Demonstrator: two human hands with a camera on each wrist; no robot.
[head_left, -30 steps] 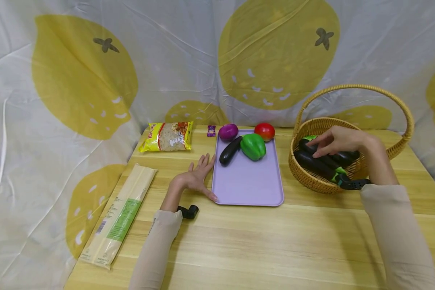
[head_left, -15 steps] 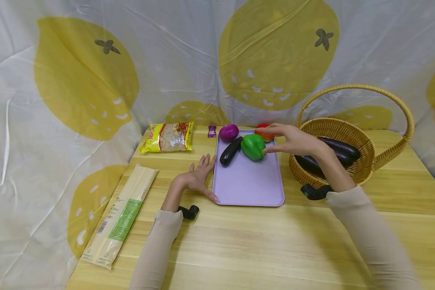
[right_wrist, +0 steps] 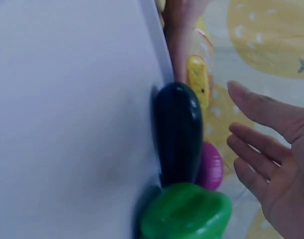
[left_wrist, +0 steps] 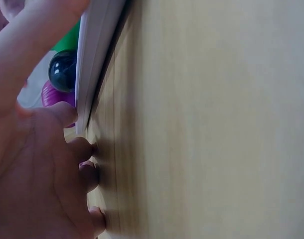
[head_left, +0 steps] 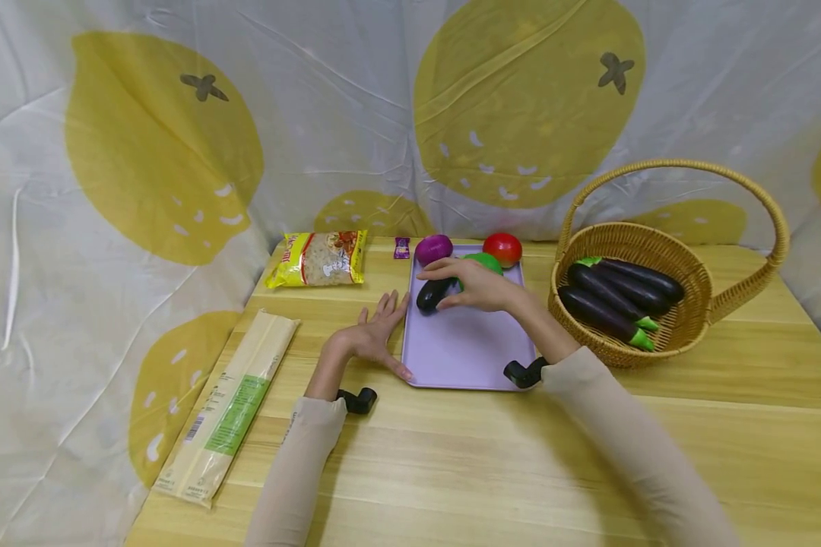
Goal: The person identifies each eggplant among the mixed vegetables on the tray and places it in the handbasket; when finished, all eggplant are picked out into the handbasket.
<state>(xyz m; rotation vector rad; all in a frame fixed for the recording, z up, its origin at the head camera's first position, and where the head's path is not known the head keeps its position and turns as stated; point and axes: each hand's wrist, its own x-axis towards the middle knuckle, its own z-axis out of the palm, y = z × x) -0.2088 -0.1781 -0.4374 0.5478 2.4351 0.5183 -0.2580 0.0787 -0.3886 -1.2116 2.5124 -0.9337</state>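
Note:
A purple tray lies on the table, its left edge touched by my left hand, whose fingers are spread. In the left wrist view, the thumb reaches along the tray's side. My right hand hovers over a dark eggplant on the tray. The right wrist view shows its fingers apart from the eggplant, holding nothing. Partly hidden behind that hand is a green bell pepper. At the tray's far end are a purple onion-like vegetable and a red tomato.
To the right stands a wicker basket with a tall handle, several eggplants inside. A yellow food packet and a small purple sachet lie at the back. A long noodle-like pack rests on the left.
My right hand has moved left from above the basket, past the tomato and pepper, to over the eggplant on the tray. The left hand has stayed at the tray's edge.

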